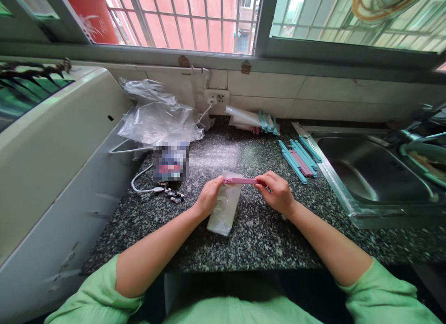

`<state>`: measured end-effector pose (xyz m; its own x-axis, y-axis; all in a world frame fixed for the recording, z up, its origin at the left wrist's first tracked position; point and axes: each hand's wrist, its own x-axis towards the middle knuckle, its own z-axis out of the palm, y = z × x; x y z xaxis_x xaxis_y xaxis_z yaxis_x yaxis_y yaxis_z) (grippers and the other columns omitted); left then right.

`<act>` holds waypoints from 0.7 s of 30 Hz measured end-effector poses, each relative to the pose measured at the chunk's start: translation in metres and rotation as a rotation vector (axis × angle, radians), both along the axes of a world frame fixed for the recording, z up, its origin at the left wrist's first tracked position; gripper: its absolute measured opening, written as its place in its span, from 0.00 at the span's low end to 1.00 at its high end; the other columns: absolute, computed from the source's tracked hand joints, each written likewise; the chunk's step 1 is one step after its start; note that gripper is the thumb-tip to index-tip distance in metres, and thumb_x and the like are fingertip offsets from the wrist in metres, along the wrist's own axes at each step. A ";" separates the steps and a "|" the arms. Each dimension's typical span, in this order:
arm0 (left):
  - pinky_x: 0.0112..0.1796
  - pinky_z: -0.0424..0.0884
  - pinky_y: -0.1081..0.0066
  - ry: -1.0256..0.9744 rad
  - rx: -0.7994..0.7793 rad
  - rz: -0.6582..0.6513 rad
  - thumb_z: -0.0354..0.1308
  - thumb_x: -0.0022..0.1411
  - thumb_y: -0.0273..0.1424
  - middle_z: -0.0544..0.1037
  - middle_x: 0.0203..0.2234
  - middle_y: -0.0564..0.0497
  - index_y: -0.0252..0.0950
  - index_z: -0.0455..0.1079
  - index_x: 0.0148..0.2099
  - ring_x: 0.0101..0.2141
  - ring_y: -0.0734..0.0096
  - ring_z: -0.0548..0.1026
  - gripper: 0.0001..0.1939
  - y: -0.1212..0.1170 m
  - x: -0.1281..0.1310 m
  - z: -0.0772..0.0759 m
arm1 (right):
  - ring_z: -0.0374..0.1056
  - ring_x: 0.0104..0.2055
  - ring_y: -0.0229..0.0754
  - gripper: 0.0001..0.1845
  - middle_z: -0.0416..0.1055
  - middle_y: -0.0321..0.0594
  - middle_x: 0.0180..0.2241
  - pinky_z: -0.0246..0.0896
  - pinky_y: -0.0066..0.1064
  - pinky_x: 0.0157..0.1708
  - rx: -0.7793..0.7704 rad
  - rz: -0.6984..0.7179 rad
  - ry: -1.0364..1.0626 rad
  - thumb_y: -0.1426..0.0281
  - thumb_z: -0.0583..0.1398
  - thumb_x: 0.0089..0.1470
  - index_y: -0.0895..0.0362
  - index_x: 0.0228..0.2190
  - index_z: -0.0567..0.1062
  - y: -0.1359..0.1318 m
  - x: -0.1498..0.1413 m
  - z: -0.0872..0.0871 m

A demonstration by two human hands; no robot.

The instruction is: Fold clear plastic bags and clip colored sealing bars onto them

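A pink bag sealing clip lies level across the top of a clear plastic bag, whose lower part hangs toward me over the speckled counter. At the clip's left end, the fingers of my left hand are closed on it and on the bag's upper left edge. My right hand pinches the clip's right end between thumb and fingers, to the right of the bag. Several loose blue clips lie to the right, with pink clips among them.
Crumpled clear plastic bags lie at the back left, above a blurred-out device and a white cable. Flat bags with clips rest by the wall. A steel sink is at right; a white appliance stands left.
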<state>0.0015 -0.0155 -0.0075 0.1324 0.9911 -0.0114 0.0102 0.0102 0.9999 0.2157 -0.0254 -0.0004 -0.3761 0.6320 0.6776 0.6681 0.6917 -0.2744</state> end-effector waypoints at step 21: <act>0.36 0.66 0.68 -0.045 -0.011 0.067 0.53 0.53 0.43 0.76 0.23 0.50 0.34 0.71 0.25 0.34 0.63 0.71 0.18 0.004 -0.003 -0.010 | 0.63 0.26 0.35 0.06 0.67 0.37 0.25 0.60 0.26 0.25 0.017 0.055 0.086 0.75 0.57 0.53 0.57 0.35 0.70 -0.002 0.004 0.010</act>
<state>-0.0019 -0.0110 -0.0176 0.0668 0.9976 -0.0182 -0.0360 0.0206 0.9991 0.2199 -0.0275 0.0096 -0.3499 0.6005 0.7190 0.6036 0.7315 -0.3171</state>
